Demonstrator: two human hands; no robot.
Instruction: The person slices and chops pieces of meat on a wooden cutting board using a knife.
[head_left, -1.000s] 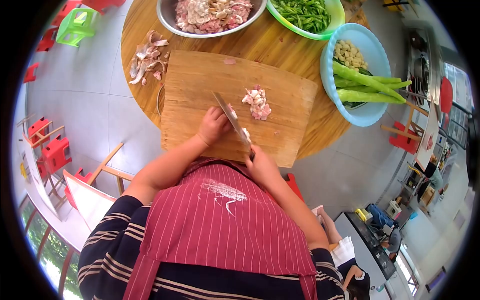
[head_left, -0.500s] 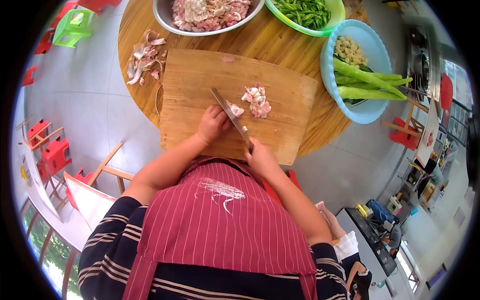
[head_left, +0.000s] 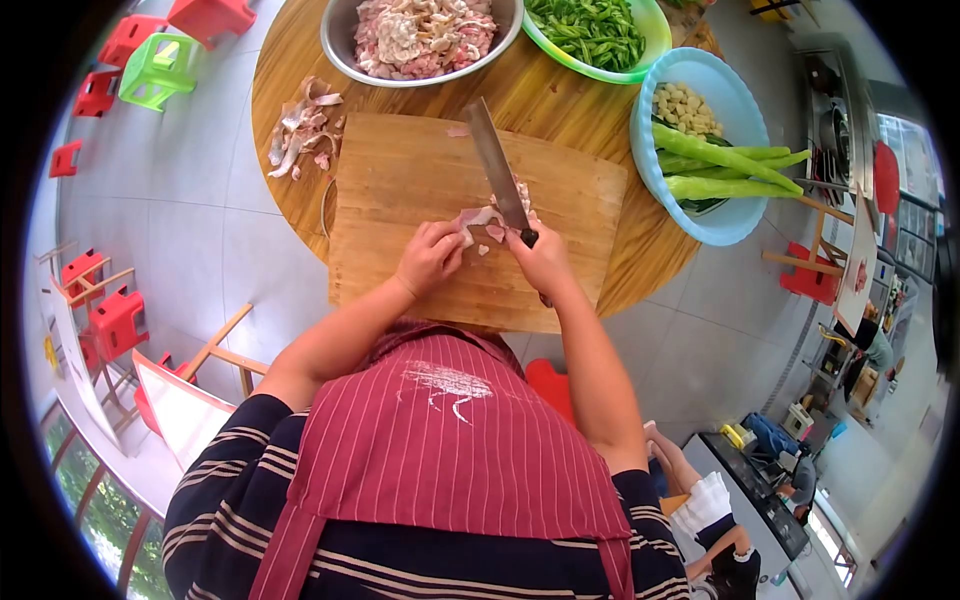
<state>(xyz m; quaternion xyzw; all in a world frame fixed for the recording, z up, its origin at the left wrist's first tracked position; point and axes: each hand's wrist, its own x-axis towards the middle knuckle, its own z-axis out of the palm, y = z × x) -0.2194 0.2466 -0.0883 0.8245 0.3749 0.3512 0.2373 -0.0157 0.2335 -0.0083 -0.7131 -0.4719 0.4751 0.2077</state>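
Observation:
My right hand (head_left: 545, 262) is wrapped round the handle of a kitchen knife (head_left: 496, 165), its broad blade pointing away from me above the wooden cutting board (head_left: 395, 180). Closed fingers of my left hand (head_left: 430, 258) pinch one end of a strip of raw meat (head_left: 478, 216). The strip stretches toward the fingertips of my right hand; whether they touch it, I cannot tell. Behind the blade, a pile of cut meat (head_left: 523, 192) is mostly hidden. Small meat bits (head_left: 484, 250) lie between my hands.
Meat trimmings (head_left: 305, 130) lie left of the board on the round wooden table (head_left: 560, 115). Beyond it stand a steel bowl (head_left: 345, 55) of meat and a green basin (head_left: 655, 45) of sliced green peppers. A blue basin (head_left: 735, 225) at right holds garlic cloves and long green vegetables.
The knife has lifted off the meat and swung upright with my right hand, which moved right and away from me. My left hand has shifted slightly right, and the meat strip now appears stretched out.

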